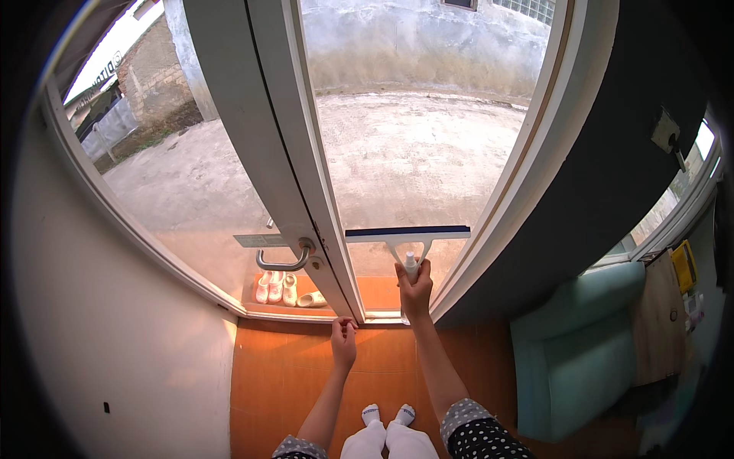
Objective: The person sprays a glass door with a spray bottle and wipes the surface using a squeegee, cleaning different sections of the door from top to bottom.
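Note:
My right hand point(415, 287) is closed around the handle of a white window squeegee with a spray bottle point(410, 263) in it. The squeegee's wide head point(408, 234), with a dark blue edge, lies across the lower part of a narrow glass pane point(424, 166) beside the door. My left hand point(344, 338) is low in front of the door frame's foot, its fingers curled; no held thing shows in it. To the left, the glazed door point(287, 149) has a curved metal handle point(284, 265) above a keyhole.
Several pale clogs point(276, 287) stand beyond the door's glass on an orange tiled step. A light green armchair point(590, 361) is at the right, by a dark wall point(573, 224). The white wall point(126, 310) borders the left. My socked feet point(389, 414) are on orange floor tiles.

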Demonstrator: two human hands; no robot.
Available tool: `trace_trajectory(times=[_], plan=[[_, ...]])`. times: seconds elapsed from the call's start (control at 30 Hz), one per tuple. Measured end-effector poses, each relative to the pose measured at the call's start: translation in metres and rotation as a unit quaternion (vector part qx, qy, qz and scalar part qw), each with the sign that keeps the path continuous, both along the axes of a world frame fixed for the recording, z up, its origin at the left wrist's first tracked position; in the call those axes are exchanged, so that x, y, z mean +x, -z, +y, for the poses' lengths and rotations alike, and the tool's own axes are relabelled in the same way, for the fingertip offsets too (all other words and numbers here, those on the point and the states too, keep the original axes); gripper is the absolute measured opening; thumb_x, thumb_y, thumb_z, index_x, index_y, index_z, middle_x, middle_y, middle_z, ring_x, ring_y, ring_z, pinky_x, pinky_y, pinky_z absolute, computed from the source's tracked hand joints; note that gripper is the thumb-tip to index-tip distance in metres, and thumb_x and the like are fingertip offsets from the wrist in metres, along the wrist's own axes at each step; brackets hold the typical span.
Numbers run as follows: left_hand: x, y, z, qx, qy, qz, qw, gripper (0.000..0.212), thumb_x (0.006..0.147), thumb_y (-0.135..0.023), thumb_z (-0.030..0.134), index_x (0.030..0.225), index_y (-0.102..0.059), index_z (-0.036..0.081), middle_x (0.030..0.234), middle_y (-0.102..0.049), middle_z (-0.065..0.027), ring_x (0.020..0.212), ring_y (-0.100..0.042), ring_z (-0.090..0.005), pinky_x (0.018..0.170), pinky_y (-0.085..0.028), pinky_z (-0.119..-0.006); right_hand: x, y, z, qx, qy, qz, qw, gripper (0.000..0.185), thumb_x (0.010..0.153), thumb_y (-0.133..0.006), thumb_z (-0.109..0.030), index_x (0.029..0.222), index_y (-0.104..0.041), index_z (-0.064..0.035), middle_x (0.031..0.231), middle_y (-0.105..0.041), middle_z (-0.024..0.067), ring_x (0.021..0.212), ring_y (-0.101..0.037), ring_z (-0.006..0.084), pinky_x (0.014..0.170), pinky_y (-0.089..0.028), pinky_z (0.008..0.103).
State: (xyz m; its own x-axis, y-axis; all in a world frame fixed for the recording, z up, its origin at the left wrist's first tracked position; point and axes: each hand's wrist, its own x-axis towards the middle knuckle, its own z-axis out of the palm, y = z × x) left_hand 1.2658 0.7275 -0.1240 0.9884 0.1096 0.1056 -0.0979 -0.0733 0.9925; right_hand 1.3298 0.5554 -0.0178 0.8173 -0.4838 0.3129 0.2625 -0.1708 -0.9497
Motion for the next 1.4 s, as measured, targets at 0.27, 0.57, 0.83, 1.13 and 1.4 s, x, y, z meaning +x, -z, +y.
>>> trace_trajectory(times=[0.27, 0.57, 0.83, 1.13, 1.4], plan=[[0.066, -0.068, 0.007, 0.235, -0.013, -0.176, 0.956, 0.03, 0.086, -0.046, 0.007, 0.115, -0.047, 0.001, 0.119, -0.046, -0.0159, 0.112, -0.041, -0.0298, 0.097, -0.032, -0.041, 0.069, -0.05, 0.013, -0.14, 0.127, -0.054, 0.981, 0.042, 0.081, -0.067, -0.035, 0.091, -0.048, 0.0007, 0.062, -0.058, 0.0158, 0.056, -0.062, 0.0303, 0.049, -0.045, 0.0376], [0.09, -0.037, 0.004, 0.284, 0.009, -0.236, 0.929, 0.062, 0.083, -0.049, 0.012, 0.138, -0.022, 0.001, 0.144, -0.021, -0.0186, 0.133, -0.018, -0.0348, 0.108, -0.016, -0.046, 0.058, 0.107, 0.016, -0.246, 0.166, 0.042, 0.954, 0.047, 0.077, -0.07, -0.042, 0.086, -0.047, -0.0019, 0.059, -0.056, 0.0182, 0.058, -0.059, 0.0398, 0.046, -0.044, 0.0425], [0.075, 0.06, -0.001, 0.281, 0.019, -0.202, 0.938, 0.064, 0.083, -0.049, 0.011, 0.139, -0.02, 0.0, 0.143, -0.022, -0.0197, 0.133, -0.02, -0.0343, 0.108, -0.016, -0.045, 0.048, 0.227, 0.006, -0.289, 0.149, 0.152, 0.933, 0.051, 0.076, -0.068, -0.047, 0.088, -0.048, -0.002, 0.06, -0.058, 0.0179, 0.058, -0.059, 0.0398, 0.047, -0.044, 0.044], [0.095, 0.179, -0.024, 0.246, -0.028, -0.246, 0.937, 0.065, 0.082, -0.051, 0.01, 0.139, -0.019, -0.001, 0.143, -0.021, -0.0187, 0.133, -0.02, -0.0332, 0.107, -0.018, -0.044, 0.052, 0.265, -0.002, -0.236, 0.127, -0.001, 0.963, 0.045, 0.078, -0.071, -0.038, 0.089, -0.047, -0.0016, 0.058, -0.056, 0.014, 0.053, -0.06, 0.0324, 0.045, -0.044, 0.0364], [0.1, 0.294, -0.03, 0.192, -0.068, -0.296, 0.933, 0.066, 0.08, -0.054, 0.008, 0.135, -0.02, -0.003, 0.142, -0.022, -0.0209, 0.131, -0.022, -0.0357, 0.107, -0.019, -0.045, 0.018, 0.349, -0.001, -0.11, 0.06, -0.067, 0.99, 0.037, 0.08, -0.071, -0.03, 0.092, -0.046, -0.0038, 0.061, -0.055, 0.0049, 0.054, -0.055, 0.0125, 0.048, -0.042, 0.0275]])
